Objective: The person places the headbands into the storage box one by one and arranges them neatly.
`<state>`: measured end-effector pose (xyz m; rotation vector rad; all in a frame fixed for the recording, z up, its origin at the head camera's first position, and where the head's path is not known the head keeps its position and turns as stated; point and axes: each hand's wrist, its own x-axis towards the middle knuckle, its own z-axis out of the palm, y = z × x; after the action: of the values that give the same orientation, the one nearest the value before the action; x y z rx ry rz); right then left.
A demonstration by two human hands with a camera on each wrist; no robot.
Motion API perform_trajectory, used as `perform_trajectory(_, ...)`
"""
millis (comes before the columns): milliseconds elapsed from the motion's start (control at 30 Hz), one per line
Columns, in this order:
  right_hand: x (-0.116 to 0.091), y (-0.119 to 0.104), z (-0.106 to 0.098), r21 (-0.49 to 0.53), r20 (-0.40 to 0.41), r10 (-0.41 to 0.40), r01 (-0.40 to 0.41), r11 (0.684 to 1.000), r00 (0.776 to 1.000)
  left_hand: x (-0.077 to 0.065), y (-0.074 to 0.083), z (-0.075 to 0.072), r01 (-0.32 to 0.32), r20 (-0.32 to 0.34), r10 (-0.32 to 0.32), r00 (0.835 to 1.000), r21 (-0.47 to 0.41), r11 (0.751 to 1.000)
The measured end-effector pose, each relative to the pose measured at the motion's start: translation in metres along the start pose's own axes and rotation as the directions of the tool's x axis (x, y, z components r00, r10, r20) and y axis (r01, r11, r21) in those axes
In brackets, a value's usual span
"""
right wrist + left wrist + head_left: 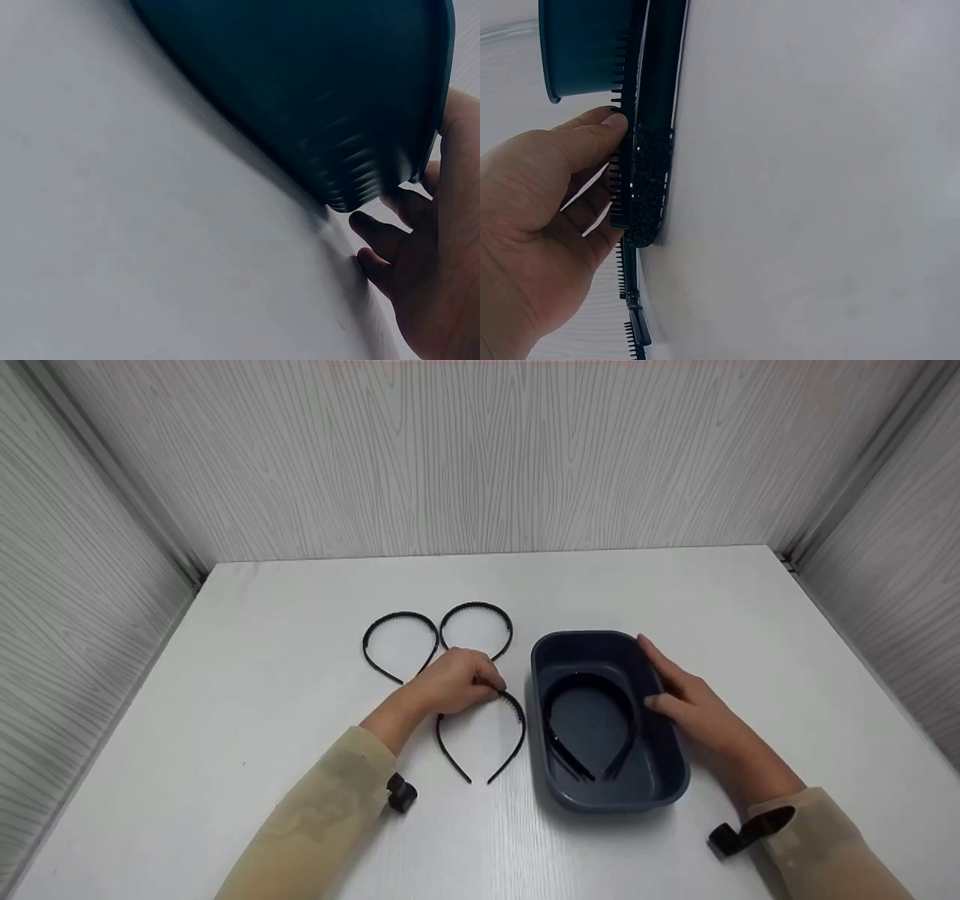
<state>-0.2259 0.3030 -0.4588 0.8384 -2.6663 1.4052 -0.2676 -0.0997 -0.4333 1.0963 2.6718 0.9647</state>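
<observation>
My left hand (457, 682) pinches a black toothed headband (523, 727) at the top of its arch, thumb on one side and fingers on the other. In the left wrist view the headband (622, 172) stands out in profile close over the table, its teeth toward the palm. A dark blue plastic bin (555, 791) stands just right of that headband. Inside it lie several black headbands (628, 720), stacked with their ends toward me. My right hand (694, 709) grips the bin's right wall, thumb over the rim and fingers along the outside.
Beyond my left hand, two more black headbands lie side by side on the white table (225, 720): a left one (365, 641) and a right one (510, 626). Wood-grain panels (480, 457) rise at the back and both sides. A black device sits on each wrist.
</observation>
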Motion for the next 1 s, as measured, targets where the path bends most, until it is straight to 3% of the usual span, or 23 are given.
perform_trajectory(267,0.000,0.000,0.001,0.014,0.003,0.038,-0.038,0.999,0.999,-0.001,0.002,-0.001,-0.007,0.004,0.007,1.000,-0.002,1.000)
perform_trajectory(467,0.000,-0.001,0.001,0.016,-0.003,0.020,-0.020,1.000,1.000,-0.002,0.002,-0.005,0.015,-0.001,-0.015,1.000,0.000,1.000)
perform_trajectory(1000,0.001,-0.002,0.002,-0.002,-0.002,0.013,-0.013,1.000,1.000,-0.008,0.006,-0.026,0.037,-0.021,-0.038,0.999,-0.027,0.999)
